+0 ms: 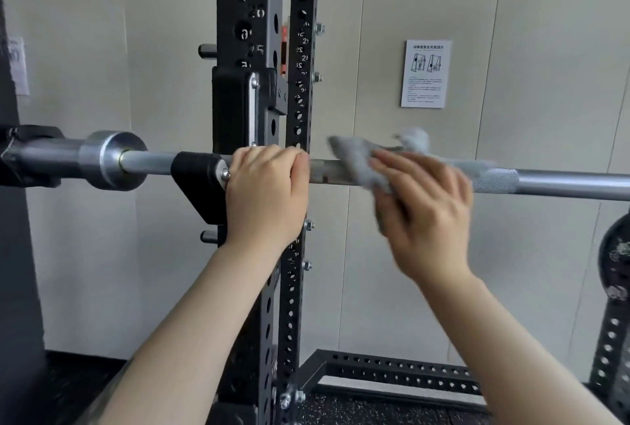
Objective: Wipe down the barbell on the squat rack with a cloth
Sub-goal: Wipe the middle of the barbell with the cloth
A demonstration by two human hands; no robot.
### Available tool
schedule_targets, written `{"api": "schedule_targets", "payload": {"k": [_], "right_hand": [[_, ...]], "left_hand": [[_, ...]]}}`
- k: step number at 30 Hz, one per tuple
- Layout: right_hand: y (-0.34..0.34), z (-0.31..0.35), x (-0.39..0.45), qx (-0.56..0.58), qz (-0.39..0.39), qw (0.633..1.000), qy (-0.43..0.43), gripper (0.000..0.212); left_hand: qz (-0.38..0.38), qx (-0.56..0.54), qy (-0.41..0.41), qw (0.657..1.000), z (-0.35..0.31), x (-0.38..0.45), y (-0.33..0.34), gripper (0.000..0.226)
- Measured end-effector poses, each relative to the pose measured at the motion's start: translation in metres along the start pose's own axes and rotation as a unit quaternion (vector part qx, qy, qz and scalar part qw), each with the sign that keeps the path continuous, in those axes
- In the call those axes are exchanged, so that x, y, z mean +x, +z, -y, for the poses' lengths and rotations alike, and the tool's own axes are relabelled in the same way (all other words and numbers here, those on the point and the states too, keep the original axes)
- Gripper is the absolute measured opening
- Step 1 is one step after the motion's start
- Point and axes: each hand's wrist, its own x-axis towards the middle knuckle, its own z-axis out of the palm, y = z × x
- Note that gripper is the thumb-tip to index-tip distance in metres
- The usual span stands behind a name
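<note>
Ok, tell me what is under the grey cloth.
The grey cloth drapes over the knurled steel barbell; the right hand presses it there. The bar's covered stretch is hidden.

I see a silver-grey barbell (562, 182) with a cross-hatched knurl patch, and a pale grey cloth (361, 160) over it. The squat rack (293, 288) is black, dotted with rows of holes and white numbers. The wall (545, 66) is beige; the floor (358, 411) black, speckled white.
</note>
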Motion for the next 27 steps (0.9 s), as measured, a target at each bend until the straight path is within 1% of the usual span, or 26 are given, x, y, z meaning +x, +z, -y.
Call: {"api": "schedule_targets", "payload": {"k": [2,3,4,5,7,8,11,13,15,16,19,20,21,23,25,26,27], "right_hand": [[-0.003,0.005,0.004,0.007,-0.058,0.992,0.108,0.030],[0.004,0.019,0.010,0.010,-0.076,0.983,0.165,0.034],[0.013,0.037,0.015,0.011,-0.076,0.976,0.203,0.038],[0.022,0.057,0.019,0.007,-0.061,0.976,0.211,0.038],[0.035,0.083,0.021,-0.001,-0.022,0.984,0.178,0.033],[0.035,0.084,0.022,0.003,-0.005,0.987,0.159,0.029],[0.020,0.056,0.032,0.027,0.040,0.996,0.081,0.029],[0.005,0.033,0.032,0.025,0.044,0.997,0.061,0.030],[-0.003,0.015,0.025,-0.012,0.033,0.995,0.089,0.029],[-0.002,0.013,0.022,-0.031,0.021,0.992,0.119,0.029],[0.026,0.039,0.032,-0.059,-0.012,0.971,0.230,0.029],[0.038,0.053,0.037,-0.065,-0.015,0.970,0.233,0.028],[0.047,0.065,0.040,-0.072,-0.013,0.974,0.212,0.027],[0.057,0.071,0.035,-0.073,0.004,0.988,0.135,0.024],[0.052,0.057,0.026,-0.076,0.030,0.996,0.042,0.028],[0.045,0.048,0.023,-0.080,0.038,0.996,0.011,0.032],[0.039,0.039,0.019,-0.089,0.039,0.995,-0.001,0.035]], "left_hand": [[0.003,0.007,-0.004,1.000,-0.002,0.000,0.001,0.034],[0.005,0.010,-0.008,1.000,-0.002,0.000,0.001,0.033],[0.006,0.013,-0.012,1.000,-0.003,0.001,0.001,0.032],[0.006,0.014,-0.013,1.000,-0.003,0.001,0.000,0.031],[0.005,0.006,-0.010,1.000,-0.001,0.002,-0.002,0.029],[0.005,-0.004,-0.010,1.000,-0.001,0.001,-0.003,0.029],[0.008,-0.020,-0.006,1.000,-0.002,0.001,-0.006,0.031],[0.030,-0.002,0.003,1.000,0.000,0.002,-0.006,0.032],[0.054,0.009,0.010,0.998,0.003,0.003,-0.007,0.035],[0.063,0.009,0.013,0.998,0.003,0.004,-0.008,0.036],[0.075,0.011,0.013,0.997,-0.001,0.006,-0.009,0.036],[0.074,0.009,0.013,0.997,-0.001,0.005,-0.009,0.037],[0.069,0.004,0.013,0.997,-0.001,0.004,-0.009,0.041],[0.061,-0.007,0.018,0.998,0.001,0.004,-0.010,0.046],[0.061,0.002,0.024,0.998,0.002,0.002,-0.009,0.040],[0.060,0.008,0.025,0.998,0.001,0.002,-0.009,0.036],[0.058,0.013,0.025,0.998,0.000,0.001,-0.008,0.033]]}}
